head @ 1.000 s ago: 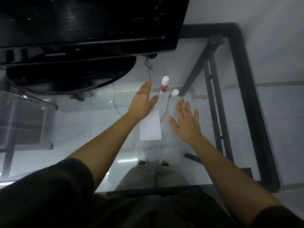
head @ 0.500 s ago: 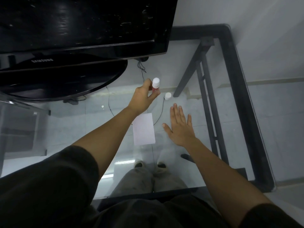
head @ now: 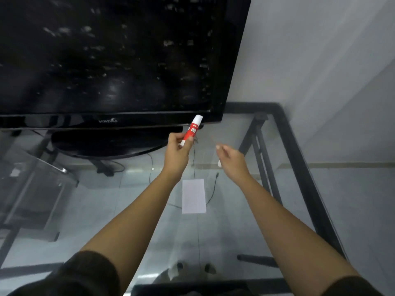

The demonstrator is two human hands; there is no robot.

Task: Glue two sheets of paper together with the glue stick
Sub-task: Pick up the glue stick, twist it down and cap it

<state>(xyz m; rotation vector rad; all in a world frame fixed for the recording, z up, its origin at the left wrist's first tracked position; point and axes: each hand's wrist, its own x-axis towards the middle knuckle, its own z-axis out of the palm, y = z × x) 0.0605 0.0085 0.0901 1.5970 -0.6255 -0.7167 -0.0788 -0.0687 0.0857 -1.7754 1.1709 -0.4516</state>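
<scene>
1. Both forearms bare from above the elbow down to the hands.
2. Left hand, right hand: no rings, watch or gloves visible.
3. Dark short sleeves, nearly black, loose at both upper arms.
4. Light-coloured trousers seen through glass; details blurred.

Head view — forward, steeply downward
</scene>
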